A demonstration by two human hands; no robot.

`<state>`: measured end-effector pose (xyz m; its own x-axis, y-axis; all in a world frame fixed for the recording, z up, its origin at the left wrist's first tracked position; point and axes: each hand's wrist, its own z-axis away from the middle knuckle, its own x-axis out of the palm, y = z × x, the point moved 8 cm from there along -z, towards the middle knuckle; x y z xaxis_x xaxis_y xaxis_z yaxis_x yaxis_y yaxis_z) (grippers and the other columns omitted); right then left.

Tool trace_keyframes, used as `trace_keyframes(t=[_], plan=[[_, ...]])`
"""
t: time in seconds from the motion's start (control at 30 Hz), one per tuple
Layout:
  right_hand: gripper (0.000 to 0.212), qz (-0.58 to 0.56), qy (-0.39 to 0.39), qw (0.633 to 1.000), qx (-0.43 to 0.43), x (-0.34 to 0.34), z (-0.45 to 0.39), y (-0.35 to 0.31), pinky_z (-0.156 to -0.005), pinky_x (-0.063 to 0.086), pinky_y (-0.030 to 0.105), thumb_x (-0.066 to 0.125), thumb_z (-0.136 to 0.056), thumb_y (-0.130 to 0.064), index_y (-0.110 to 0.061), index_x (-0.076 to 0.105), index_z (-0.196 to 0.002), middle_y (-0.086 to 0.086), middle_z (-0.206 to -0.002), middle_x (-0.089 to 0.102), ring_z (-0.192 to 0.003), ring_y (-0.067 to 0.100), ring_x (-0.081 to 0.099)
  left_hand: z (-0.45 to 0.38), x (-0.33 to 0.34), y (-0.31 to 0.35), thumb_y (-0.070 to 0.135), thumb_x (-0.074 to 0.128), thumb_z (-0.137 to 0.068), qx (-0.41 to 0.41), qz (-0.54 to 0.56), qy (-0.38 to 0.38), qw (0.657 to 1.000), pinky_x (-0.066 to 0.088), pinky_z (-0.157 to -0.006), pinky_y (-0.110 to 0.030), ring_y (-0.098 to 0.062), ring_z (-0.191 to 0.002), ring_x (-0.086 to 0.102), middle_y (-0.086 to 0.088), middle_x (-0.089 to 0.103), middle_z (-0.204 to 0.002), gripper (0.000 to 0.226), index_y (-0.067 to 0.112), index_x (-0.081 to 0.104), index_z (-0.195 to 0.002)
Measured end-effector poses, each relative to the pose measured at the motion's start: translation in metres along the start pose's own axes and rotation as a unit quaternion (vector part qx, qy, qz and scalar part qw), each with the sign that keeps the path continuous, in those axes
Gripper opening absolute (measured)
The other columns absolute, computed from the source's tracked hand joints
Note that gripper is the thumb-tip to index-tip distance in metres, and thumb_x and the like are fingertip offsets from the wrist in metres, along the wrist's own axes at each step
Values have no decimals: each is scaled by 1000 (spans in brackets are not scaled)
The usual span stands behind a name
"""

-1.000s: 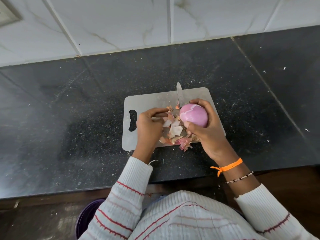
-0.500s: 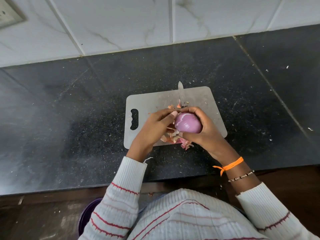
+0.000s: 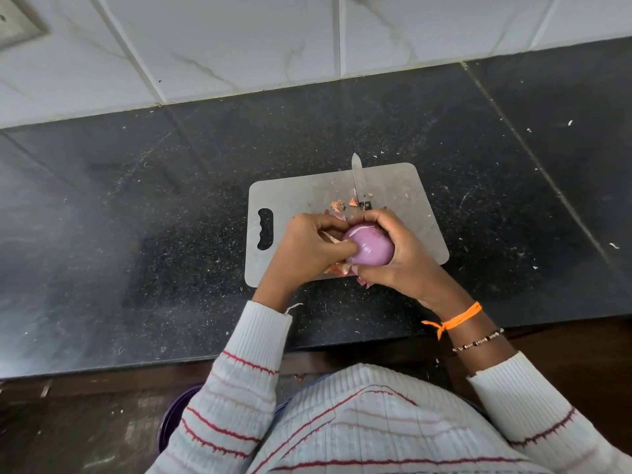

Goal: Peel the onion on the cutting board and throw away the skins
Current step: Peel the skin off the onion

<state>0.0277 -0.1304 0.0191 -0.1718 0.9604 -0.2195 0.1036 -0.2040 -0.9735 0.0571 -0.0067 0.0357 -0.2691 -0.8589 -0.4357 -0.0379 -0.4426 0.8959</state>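
Hands, left (image 3: 304, 249) and right (image 3: 398, 254), both grip onion (image 3: 371, 249) over unlabelled cutting board (image 3: 294, 196).

peeled onion (image 3: 371, 248), both hands, cutting board (image 3: 403, 189)

Countertop (image 3: 136, 234): dark speckled stone, dusted with pale crumbs, with seams running far to near on the right.
Wall tiles (image 3: 222, 39): white, marbled with faint grey veins, along the far edge.
Switch plate (image 3: 17, 25): grey, at the far left corner, partly cut off.
Knife (image 3: 357, 176): blade pointing away; handle mostly hidden.
Purple container (image 3: 171, 419): rounded rim, near left, below the counter edge.
Floor (image 3: 68, 432): dark brown, worn.
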Motion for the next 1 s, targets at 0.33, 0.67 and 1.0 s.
trace_keyframes(t=[0.33, 0.67, 1.0], plan=[[71, 5, 50, 999, 21, 0, -2, 3, -79, 51, 18, 74, -47, -41, -29, 48, -112, -7, -115, 51, -105, 9, 54, -4, 5, -3, 3, 58, -85, 41, -24, 27, 998, 54, -62, -36, -14, -62, 61, -10, 68, -72, 18, 4, 72, -97], [74, -81, 76, 993, 42, -1, -6, 13, -79, 53, 21, 78, -48, -33, -26, 47, -115, -8, -116, 52, -106, 11, 54, -8, -2, -12, 5, 47, -95, 7, 38, 133, 990, 51, -57, -27, -13, -57, 60, -7, 65, -66, 24, 0, 68, -85], [62, -208, 66, 975, 33, -3, -11, 16, -77, 55, 31, 78, -57, -12, -28, 55, -112, -4, -119, 55, -109, 20, 58, -7, 15, -28, 8, 43, -98, -131, 223, 16, 966, 54, -59, -19, -8, -75, 65, -7, 67, -101, 26, 10, 64, -114]])
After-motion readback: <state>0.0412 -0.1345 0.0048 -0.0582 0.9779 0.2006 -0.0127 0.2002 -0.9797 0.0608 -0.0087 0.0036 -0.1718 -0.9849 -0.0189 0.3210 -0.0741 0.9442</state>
